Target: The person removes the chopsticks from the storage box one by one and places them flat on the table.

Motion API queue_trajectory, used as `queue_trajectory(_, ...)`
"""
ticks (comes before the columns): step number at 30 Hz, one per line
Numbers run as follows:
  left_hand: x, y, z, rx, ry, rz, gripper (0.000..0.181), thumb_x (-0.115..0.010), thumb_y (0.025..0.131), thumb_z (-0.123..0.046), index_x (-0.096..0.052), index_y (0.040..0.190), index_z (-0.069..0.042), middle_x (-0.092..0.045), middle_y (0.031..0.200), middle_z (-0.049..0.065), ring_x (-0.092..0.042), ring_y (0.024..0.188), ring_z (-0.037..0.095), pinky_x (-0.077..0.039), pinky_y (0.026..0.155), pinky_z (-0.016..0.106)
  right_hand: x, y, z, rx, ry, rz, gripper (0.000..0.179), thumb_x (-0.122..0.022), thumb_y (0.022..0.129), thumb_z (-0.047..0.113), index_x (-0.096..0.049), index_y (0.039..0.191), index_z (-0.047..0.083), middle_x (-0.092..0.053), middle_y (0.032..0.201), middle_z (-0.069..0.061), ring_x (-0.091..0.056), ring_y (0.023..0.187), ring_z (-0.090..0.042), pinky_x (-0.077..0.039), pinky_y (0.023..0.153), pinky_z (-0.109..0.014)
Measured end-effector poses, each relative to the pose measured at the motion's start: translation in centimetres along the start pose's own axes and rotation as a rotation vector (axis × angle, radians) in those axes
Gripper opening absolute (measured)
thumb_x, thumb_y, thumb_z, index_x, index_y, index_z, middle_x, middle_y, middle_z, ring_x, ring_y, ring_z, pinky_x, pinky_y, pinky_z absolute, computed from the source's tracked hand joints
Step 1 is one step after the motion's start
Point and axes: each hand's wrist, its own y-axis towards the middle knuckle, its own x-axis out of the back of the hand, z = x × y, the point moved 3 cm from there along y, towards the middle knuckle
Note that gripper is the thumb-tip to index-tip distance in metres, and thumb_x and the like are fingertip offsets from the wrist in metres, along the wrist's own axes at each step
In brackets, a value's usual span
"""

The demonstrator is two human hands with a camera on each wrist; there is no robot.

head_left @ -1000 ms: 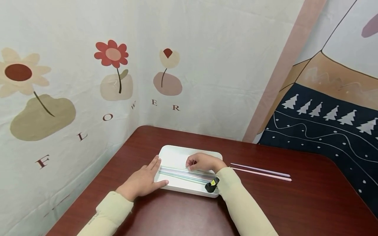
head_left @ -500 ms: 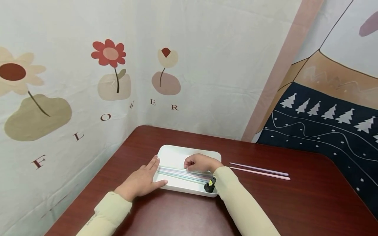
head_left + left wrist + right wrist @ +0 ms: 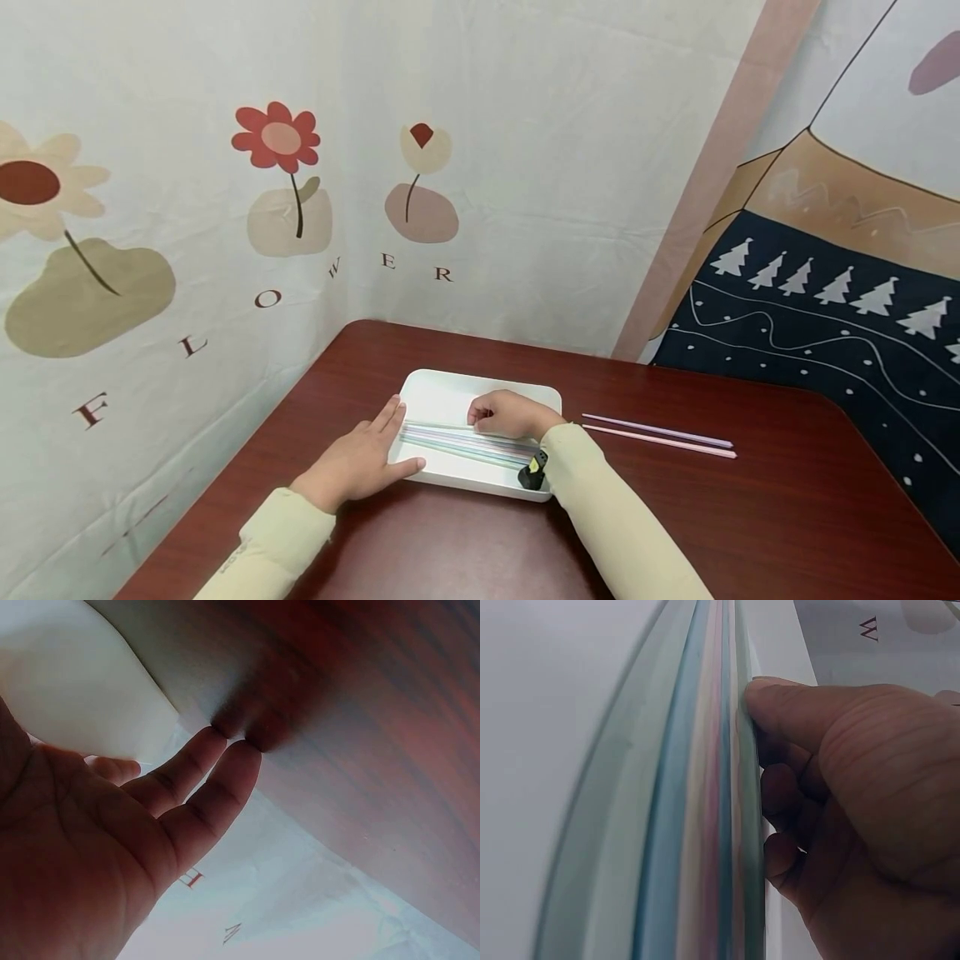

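Note:
A white tray (image 3: 442, 392) sits on the table, holding a bundle of long pastel straws (image 3: 465, 442) laid lengthwise. My left hand (image 3: 360, 467) rests at the tray's left end, fingers extended along the rim and thumb at the front edge. Over the tray, my right hand (image 3: 506, 414) is at the back edge of the bundle. In the right wrist view its thumb and curled fingers pinch the outermost green straw (image 3: 751, 825), beside blue, pink and cream ones. The right hand and sleeve hide the bundle's right part in the head view.
To the right of the tray, a purple straw (image 3: 660, 430) and a pink straw (image 3: 660, 442) lie side by side on the dark red table (image 3: 787, 500). A small black device (image 3: 531, 473) is at the right wrist. Printed curtains (image 3: 540, 208) stand behind the table.
The right hand has shifted slightly left and stays at the bundle, where the green straw now stands a little apart from the others. The left hand stays at the tray.

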Motion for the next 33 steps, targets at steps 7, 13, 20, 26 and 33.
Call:
queue_trajectory(7, -0.06, 0.03, 0.07, 0.004, -0.001, 0.002, 0.100, -0.049, 0.091, -0.071, -0.026, 0.154, 0.004, -0.017, 0.163, 0.017, -0.047, 0.127, 0.051, -0.041, 0.102, 0.056, -0.23, 0.16, -0.10, -0.003, -0.012, -0.014, 0.010, -0.067, 0.096, 0.018, -0.067, 0.087, 0.023, -0.058, 0.075, 0.009, -0.050, 0.069, -0.007, -0.043, 0.066, -0.025)
queue_trajectory(13, -0.04, 0.04, 0.07, 0.001, 0.000, 0.000, 0.100, -0.049, 0.091, -0.071, -0.026, 0.154, 0.004, -0.017, 0.163, 0.017, -0.047, 0.127, 0.050, -0.041, 0.102, 0.055, -0.34, 0.25, 0.01, 0.002, -0.024, -0.027, 0.012, -0.066, 0.096, 0.015, -0.066, 0.086, 0.022, -0.057, 0.073, 0.008, -0.049, 0.068, -0.007, -0.043, 0.065, -0.026)
queue_trajectory(20, -0.05, 0.00, 0.09, 0.005, -0.002, 0.005, 0.101, -0.048, 0.091, -0.072, -0.026, 0.155, 0.004, -0.017, 0.163, 0.017, -0.047, 0.127, 0.050, -0.041, 0.103, 0.056, -0.33, 0.32, -0.18, -0.016, -0.010, -0.046, 0.016, -0.066, 0.097, 0.014, -0.066, 0.084, 0.023, -0.057, 0.072, 0.008, -0.050, 0.068, -0.008, -0.043, 0.064, -0.025)
queue_trajectory(26, -0.07, 0.05, 0.11, 0.009, 0.000, 0.006, 0.102, -0.048, 0.090, -0.073, -0.025, 0.155, 0.003, -0.016, 0.164, 0.016, -0.047, 0.127, 0.050, -0.041, 0.102, 0.055, -0.13, 0.19, -0.03, -0.019, -0.004, -0.067, 0.017, -0.065, 0.097, 0.011, -0.066, 0.084, 0.022, -0.055, 0.070, 0.008, -0.048, 0.065, -0.007, -0.042, 0.064, -0.025)
queue_trajectory(33, -0.08, -0.02, 0.14, 0.009, -0.006, 0.003, 0.102, -0.048, 0.090, -0.073, -0.025, 0.155, 0.002, -0.016, 0.164, 0.016, -0.047, 0.127, 0.050, -0.041, 0.103, 0.056, 0.39, -0.07, 0.38, 0.016, -0.021, -0.075, 0.019, -0.060, 0.097, 0.006, -0.066, 0.085, 0.018, -0.053, 0.071, 0.008, -0.045, 0.063, -0.007, -0.041, 0.063, -0.025)
